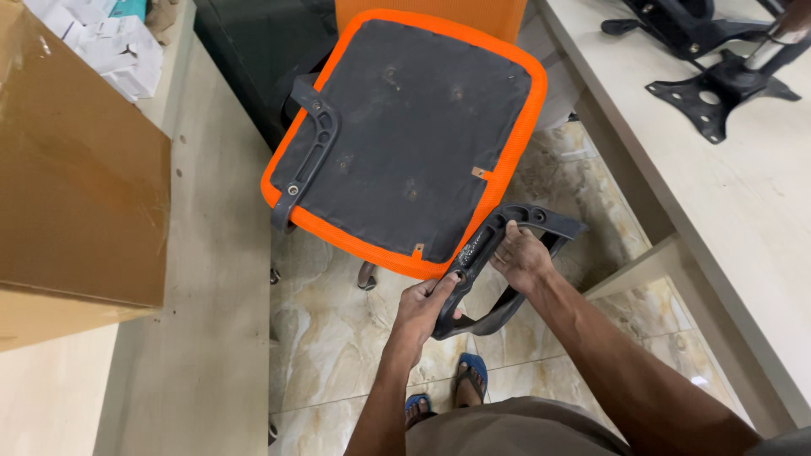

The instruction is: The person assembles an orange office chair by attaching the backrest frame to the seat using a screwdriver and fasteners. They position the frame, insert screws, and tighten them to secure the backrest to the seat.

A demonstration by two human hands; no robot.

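Beside the seat's (405,135) edge, both hands (473,283) grip the armrest (498,253).

Both hands (473,283) closed — arms reaching forward

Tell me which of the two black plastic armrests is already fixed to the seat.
The black plastic armrest on the orange-edged seat's left side; the other armrest is in both hands.

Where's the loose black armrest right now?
In the head view, the loose armrest is held in both the left hand and right hand, against the upturned seat's lower right orange edge.
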